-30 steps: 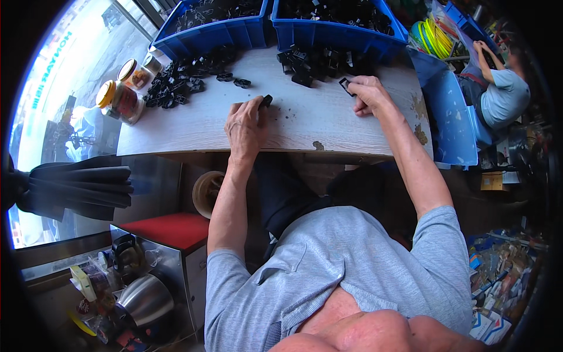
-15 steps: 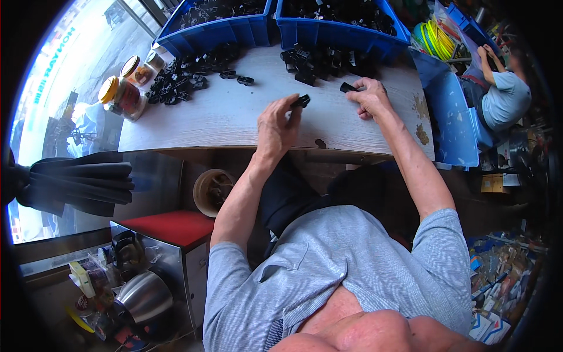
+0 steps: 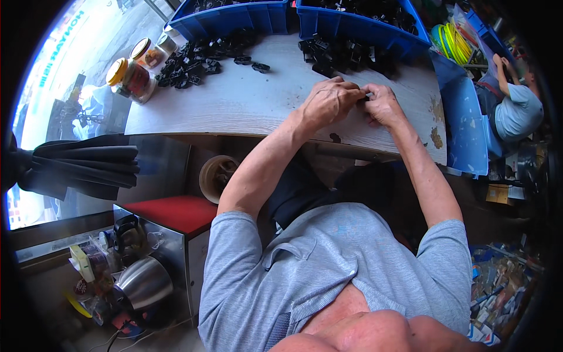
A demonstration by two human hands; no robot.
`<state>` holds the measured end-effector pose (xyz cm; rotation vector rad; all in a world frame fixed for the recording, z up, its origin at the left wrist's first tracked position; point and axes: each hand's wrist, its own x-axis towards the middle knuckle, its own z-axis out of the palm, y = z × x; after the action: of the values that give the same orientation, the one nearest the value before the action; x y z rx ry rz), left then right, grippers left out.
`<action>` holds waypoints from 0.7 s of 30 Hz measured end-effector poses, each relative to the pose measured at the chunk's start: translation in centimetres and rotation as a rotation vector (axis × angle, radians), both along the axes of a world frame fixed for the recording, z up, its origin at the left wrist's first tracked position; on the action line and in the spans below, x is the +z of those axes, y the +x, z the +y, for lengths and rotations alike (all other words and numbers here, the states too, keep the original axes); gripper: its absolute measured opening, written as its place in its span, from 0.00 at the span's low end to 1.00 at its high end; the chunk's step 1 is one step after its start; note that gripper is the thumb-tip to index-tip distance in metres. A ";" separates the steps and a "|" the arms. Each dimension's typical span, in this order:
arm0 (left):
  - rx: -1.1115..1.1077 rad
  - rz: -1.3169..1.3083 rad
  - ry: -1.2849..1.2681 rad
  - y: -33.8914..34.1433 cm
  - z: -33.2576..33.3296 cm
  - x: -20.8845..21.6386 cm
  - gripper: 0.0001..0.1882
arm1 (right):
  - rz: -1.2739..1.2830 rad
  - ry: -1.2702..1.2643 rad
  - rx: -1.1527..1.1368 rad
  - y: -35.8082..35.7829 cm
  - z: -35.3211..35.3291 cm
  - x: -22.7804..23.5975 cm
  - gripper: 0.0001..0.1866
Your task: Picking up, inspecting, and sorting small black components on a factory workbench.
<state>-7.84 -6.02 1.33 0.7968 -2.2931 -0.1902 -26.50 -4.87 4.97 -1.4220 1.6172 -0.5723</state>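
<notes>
Over the table's front part, my left hand [image 3: 332,102] and my right hand [image 3: 385,107] meet fingertip to fingertip. Both are closed on small black plastic parts [image 3: 366,96], mostly hidden by the fingers, so I cannot tell whether the pieces are joined. Behind my hands lies a heap of black plastic parts [image 3: 335,56]. A second heap of small black pieces [image 3: 190,66] spreads over the left side of the table [image 3: 234,105], with a couple of loose ones at its right end.
Two blue bins [image 3: 243,22] full of black parts stand along the back edge. Lidded jars [image 3: 132,80] sit at the left. A light blue crate [image 3: 466,123] adjoins the right edge, with another person [image 3: 519,108] beyond it. A round bin [image 3: 216,179] stands below the table.
My left hand has moved right and slightly forward to my right hand, bringing the black parts together. The whole view has shifted slightly.
</notes>
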 end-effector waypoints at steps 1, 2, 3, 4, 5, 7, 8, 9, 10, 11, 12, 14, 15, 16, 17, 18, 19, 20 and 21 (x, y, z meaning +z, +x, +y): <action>-0.028 -0.008 -0.006 0.1 -0.3 -0.1 0.18 | -0.013 0.007 -0.002 -0.1 0.0 -0.1 0.16; -0.057 -0.015 -0.012 0.1 -0.5 -0.1 0.20 | -0.025 0.013 -0.004 -0.3 -0.1 -0.2 0.16; -0.062 -0.014 -0.010 0.3 -0.3 -0.3 0.20 | -0.024 0.015 -0.009 -0.3 -0.1 -0.3 0.16; -0.018 -0.058 0.026 0.3 0.1 -0.2 0.22 | -0.025 0.014 -0.005 -0.3 -0.2 -0.5 0.16; 0.026 -0.101 0.061 0.3 0.5 -0.1 0.24 | -0.025 0.012 -0.001 -0.4 -0.3 -0.6 0.16; 0.064 -0.113 0.050 0.3 1.8 0.1 0.25 | -0.039 0.020 0.002 -0.6 -0.3 -0.9 0.16; 0.110 -0.126 0.037 0.3 2.2 0.2 0.27 | -0.054 0.026 0.013 -0.5 -0.3 -0.9 0.16; 0.108 -0.123 0.035 0.1 2.3 -0.1 0.27 | -0.052 0.024 0.010 -0.5 -0.1 -0.8 0.16; 0.147 -0.158 -0.014 0.1 2.4 -0.4 0.28 | -0.034 0.017 0.010 -0.3 -0.1 -0.5 0.16; 0.187 -0.193 -0.063 0.0 2.4 -0.6 0.29 | -0.017 0.008 0.010 -0.1 0.0 -0.3 0.16; 0.193 -0.192 -0.068 0.1 2.6 -0.8 0.29 | -0.017 0.003 0.016 0.1 0.0 -0.3 0.16; 0.207 -0.198 0.023 -0.2 3.0 -0.7 0.28 | -0.009 -0.011 0.006 0.0 0.1 -0.5 0.15; 0.208 -0.197 0.017 -0.2 3.0 -0.6 0.28 | -0.009 -0.017 0.006 -0.2 0.1 -0.7 0.15; 0.229 -0.093 0.012 0.1 3.0 -0.5 0.26 | -0.048 -0.015 0.002 -0.3 0.1 -0.7 0.16; 0.248 0.011 0.008 0.4 3.0 -0.5 0.24 | -0.087 -0.012 -0.004 -0.5 0.1 -0.7 0.17; 0.250 0.009 0.001 1.4 2.7 -0.4 0.24 | -0.090 -0.018 -0.002 -0.9 0.1 -0.5 0.17; 0.359 0.117 -0.031 3.1 2.2 -0.4 0.22 | -0.121 0.040 -0.049 -1.0 0.3 0.3 0.20; 0.467 0.226 -0.061 5.0 1.8 -0.4 0.20 | -0.151 0.099 -0.097 -1.4 0.5 0.7 0.22; 0.586 0.159 -0.121 6.7 1.1 -0.3 0.21 | -0.178 0.115 -0.160 -2.8 0.2 0.2 0.27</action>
<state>-1.11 -4.88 1.01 1.2954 -1.8154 0.1456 -29.33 -4.62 5.21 -1.1321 1.6028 -0.6674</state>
